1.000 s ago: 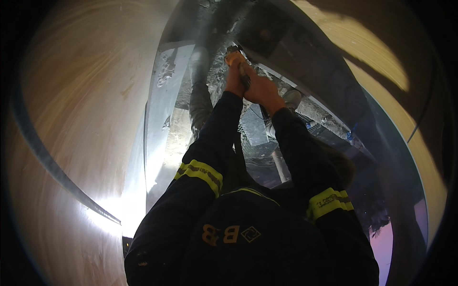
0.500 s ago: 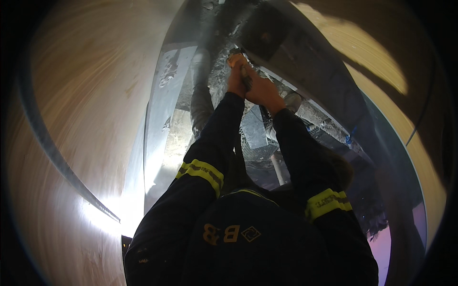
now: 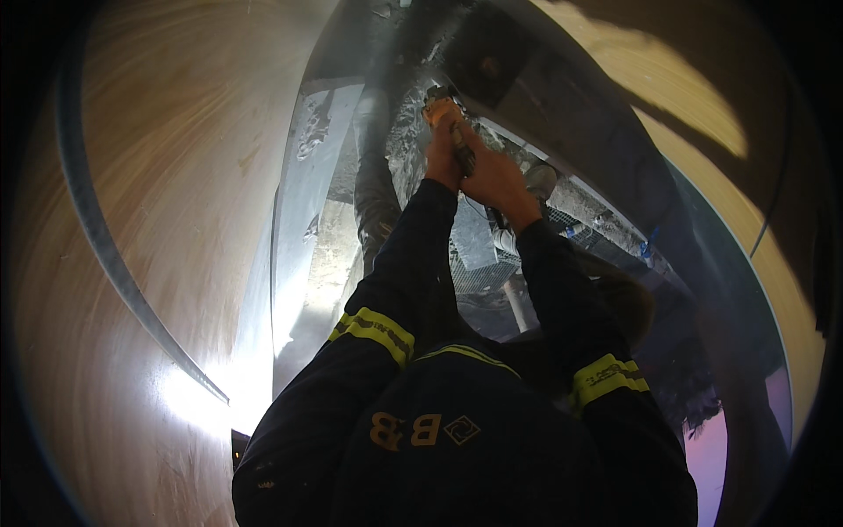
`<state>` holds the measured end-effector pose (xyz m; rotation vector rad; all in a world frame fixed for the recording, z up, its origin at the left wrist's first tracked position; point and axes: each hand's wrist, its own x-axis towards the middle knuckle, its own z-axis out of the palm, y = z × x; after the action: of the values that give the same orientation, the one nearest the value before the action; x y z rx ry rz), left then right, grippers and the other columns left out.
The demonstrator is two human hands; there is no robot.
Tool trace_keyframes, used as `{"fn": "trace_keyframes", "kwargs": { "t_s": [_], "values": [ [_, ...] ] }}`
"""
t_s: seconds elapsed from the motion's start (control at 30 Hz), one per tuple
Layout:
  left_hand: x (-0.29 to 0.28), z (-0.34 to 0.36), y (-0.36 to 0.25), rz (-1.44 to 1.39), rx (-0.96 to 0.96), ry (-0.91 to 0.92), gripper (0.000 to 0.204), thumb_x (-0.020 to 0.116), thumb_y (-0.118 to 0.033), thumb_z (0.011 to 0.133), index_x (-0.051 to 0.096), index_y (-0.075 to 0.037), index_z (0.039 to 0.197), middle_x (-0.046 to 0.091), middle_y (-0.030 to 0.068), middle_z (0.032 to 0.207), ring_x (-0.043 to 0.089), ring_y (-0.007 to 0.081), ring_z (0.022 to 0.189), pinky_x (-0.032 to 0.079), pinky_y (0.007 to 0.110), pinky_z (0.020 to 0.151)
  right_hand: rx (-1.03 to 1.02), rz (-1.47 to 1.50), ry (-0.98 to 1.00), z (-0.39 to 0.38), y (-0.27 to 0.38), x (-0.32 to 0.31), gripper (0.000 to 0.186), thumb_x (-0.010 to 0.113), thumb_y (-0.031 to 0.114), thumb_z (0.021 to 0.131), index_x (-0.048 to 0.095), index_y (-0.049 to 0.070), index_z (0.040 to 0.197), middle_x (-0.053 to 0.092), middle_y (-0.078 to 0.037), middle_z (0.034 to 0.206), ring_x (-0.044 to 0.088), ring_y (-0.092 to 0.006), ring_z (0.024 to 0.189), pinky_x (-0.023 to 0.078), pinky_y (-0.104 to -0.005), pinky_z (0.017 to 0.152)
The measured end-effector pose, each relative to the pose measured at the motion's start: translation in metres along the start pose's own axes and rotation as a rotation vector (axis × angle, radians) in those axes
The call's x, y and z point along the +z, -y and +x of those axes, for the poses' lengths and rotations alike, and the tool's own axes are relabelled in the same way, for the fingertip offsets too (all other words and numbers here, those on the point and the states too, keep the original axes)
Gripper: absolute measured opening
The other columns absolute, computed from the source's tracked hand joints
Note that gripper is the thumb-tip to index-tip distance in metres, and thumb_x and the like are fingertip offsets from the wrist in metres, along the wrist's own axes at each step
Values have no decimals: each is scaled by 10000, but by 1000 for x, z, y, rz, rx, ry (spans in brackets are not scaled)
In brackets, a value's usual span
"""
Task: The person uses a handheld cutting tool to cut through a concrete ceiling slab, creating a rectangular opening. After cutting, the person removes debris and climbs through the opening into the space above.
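The tan wall [image 3: 167, 211] looks smooth and glossy. The dark jacket [image 3: 474, 474] is matt cloth, the held tool [image 3: 444, 111] looks matt, the grey debris [image 3: 409, 123] rough.

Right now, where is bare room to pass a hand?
A pale patch looks free, between the left panel and grey leg-like shape; the grey plate between the sleeves looks bare too. Crowded: around the orange-headed tool, gripped by left hand and right hand.

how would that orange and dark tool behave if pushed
The tool is likely stiff, since no sag shows in it. It may be fairly heavy for its size, as the left hand and right hand both grip it.
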<state>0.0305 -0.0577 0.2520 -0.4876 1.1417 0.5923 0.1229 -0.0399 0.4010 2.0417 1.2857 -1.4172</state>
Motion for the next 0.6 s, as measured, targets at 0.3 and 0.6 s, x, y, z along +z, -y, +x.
{"fn": "trace_keyframes", "kwargs": {
  "t_s": [0.3, 0.6],
  "values": [
    [11, -26, -3, 70, 50, -11, 396, 669, -447, 1008, 634, -94, 1183, 676, 72, 926, 702, 223, 777, 603, 373, 716, 4, 2, -3, -11, 0, -1, 1056, 758, 240, 751, 274, 314, 1687, 778, -249, 1063, 760, -451, 991, 604, -541, 872],
    [6, -13, 0, 75, 75, -4, 388, 646, -436, 1022, 632, -84, 1186, 676, 72, 926, 699, 220, 788, 599, 370, 729, -25, 13, -30, -4, -6, 7, 1059, 759, 242, 763, 257, 320, 1692, 777, -251, 1035, 762, -453, 968, 607, -543, 853]
  ]
}}
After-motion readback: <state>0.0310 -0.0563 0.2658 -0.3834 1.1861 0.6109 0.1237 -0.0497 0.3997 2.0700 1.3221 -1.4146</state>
